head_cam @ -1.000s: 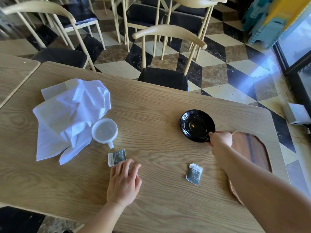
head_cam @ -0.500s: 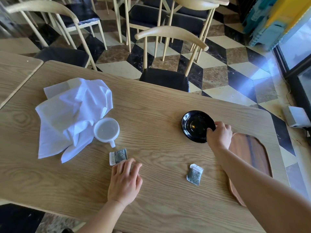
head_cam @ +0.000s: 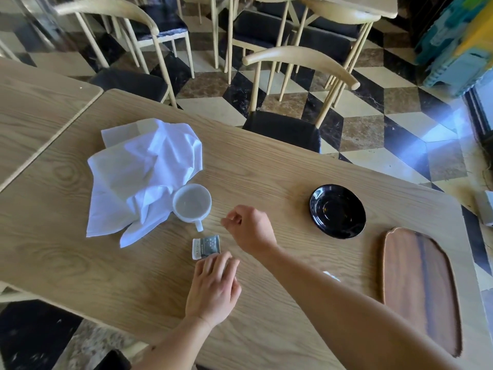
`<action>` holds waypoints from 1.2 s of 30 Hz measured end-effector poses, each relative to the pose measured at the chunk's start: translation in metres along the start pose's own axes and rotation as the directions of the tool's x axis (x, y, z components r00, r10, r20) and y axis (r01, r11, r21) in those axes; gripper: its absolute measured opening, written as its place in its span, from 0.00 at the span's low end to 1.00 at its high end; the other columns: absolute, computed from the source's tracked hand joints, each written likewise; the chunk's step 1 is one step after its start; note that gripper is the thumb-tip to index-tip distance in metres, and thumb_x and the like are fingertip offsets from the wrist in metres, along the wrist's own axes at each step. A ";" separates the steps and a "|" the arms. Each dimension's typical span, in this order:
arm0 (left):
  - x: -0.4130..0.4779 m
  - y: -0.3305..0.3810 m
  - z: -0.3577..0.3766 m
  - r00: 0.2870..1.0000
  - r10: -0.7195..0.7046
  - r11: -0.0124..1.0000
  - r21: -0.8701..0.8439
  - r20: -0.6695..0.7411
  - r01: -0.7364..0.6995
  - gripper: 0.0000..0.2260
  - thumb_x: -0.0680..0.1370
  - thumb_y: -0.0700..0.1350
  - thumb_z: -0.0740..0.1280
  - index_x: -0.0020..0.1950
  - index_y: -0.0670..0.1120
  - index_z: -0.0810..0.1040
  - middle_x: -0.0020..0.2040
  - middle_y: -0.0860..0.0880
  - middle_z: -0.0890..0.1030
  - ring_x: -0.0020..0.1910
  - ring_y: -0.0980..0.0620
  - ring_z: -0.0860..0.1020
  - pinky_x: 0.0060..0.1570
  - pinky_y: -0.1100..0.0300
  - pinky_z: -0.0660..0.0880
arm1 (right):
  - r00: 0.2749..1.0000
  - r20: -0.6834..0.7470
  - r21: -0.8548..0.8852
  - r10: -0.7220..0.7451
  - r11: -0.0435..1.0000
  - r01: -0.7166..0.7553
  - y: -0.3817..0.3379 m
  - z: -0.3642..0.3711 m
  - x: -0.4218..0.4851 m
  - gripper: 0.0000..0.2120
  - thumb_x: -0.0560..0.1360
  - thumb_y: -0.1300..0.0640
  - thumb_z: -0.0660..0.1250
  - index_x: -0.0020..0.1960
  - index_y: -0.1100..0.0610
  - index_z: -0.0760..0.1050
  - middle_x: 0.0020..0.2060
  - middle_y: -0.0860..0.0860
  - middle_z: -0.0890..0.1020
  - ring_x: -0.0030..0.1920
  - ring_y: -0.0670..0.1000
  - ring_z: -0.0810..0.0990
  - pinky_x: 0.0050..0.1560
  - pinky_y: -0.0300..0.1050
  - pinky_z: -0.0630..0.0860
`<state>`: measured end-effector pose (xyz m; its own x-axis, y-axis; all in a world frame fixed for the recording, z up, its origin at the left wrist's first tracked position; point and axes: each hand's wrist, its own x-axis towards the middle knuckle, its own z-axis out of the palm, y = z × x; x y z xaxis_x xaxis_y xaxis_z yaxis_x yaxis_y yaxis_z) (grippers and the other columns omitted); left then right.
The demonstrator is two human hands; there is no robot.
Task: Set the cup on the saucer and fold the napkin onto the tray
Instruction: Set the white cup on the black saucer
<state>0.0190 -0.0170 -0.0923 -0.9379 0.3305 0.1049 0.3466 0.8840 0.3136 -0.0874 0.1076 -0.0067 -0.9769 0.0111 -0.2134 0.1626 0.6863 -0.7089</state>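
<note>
A white cup (head_cam: 192, 204) stands upright on the wooden table (head_cam: 266, 166), its handle pointing toward me, touching a crumpled white napkin (head_cam: 144, 172) on its left. A black saucer (head_cam: 337, 210) lies bare at the right. A dark wooden tray (head_cam: 418, 287) rests at the right near edge. My right hand (head_cam: 249, 228) hovers just right of the cup's handle, fingers loosely curled, holding nothing. My left hand (head_cam: 213, 287) lies flat on the table, fingertips at a small grey packet (head_cam: 206, 246).
A second small packet (head_cam: 331, 276) peeks out from behind my right forearm. Another wooden table (head_cam: 34, 108) adjoins at the left. Pale wooden chairs (head_cam: 298, 84) with black seats stand beyond the far edge on a checkered floor.
My right hand has let go of the saucer and swung left across the table to the cup's handle. The saucer stays on the table. My left hand has barely moved.
</note>
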 end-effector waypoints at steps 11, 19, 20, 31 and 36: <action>0.000 -0.001 0.002 0.998 0.023 0.998 0.061 -0.055 -0.019 0.05 0.71 0.48 0.64 0.42 0.48 0.72 0.46 0.47 0.72 0.48 0.44 0.71 0.52 0.51 0.67 | 0.991 0.088 -0.058 0.102 0.994 -0.097 -0.029 0.050 0.012 0.19 0.68 0.41 0.73 0.37 0.57 0.78 0.34 0.51 0.83 0.38 0.55 0.80 0.39 0.46 0.75; 0.001 0.000 0.002 0.997 0.021 1.000 0.025 -0.071 -0.019 0.06 0.72 0.46 0.63 0.46 0.48 0.69 0.50 0.47 0.70 0.50 0.44 0.72 0.51 0.50 0.70 | 0.994 0.054 0.027 0.096 0.995 -0.097 -0.026 0.051 0.021 0.14 0.74 0.52 0.69 0.35 0.61 0.78 0.30 0.55 0.81 0.34 0.58 0.79 0.33 0.44 0.72; 0.002 0.000 0.002 0.998 0.017 1.000 0.020 -0.067 -0.016 0.07 0.72 0.46 0.63 0.48 0.48 0.69 0.51 0.47 0.70 0.51 0.44 0.72 0.51 0.50 0.71 | 0.994 0.055 0.031 0.094 0.995 -0.096 -0.025 0.049 0.022 0.15 0.74 0.52 0.70 0.34 0.61 0.77 0.30 0.55 0.81 0.33 0.58 0.78 0.33 0.44 0.72; 0.002 0.002 -0.003 0.999 -0.012 1.000 0.021 0.034 0.011 0.14 0.72 0.47 0.63 0.58 0.48 0.75 0.59 0.49 0.75 0.54 0.44 0.74 0.56 0.49 0.70 | 0.992 -0.117 0.061 0.054 0.997 -0.047 0.006 0.002 0.007 0.20 0.74 0.54 0.69 0.28 0.54 0.64 0.34 0.51 0.75 0.34 0.53 0.71 0.37 0.42 0.64; 0.002 0.002 -0.004 0.999 -0.006 1.000 0.027 0.038 0.005 0.14 0.72 0.47 0.63 0.58 0.48 0.76 0.59 0.49 0.75 0.53 0.44 0.74 0.56 0.49 0.70 | 0.971 -0.220 0.057 0.089 0.995 -0.079 0.037 -0.041 -0.002 0.12 0.74 0.54 0.70 0.35 0.59 0.78 0.37 0.53 0.82 0.40 0.53 0.78 0.39 0.42 0.65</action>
<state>0.0177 -0.0157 -0.0874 -0.9390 0.3373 0.0669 0.3419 0.8945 0.2882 -0.0847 0.1625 -0.0053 -0.9649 0.2320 -0.1227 0.2466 0.6410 -0.7269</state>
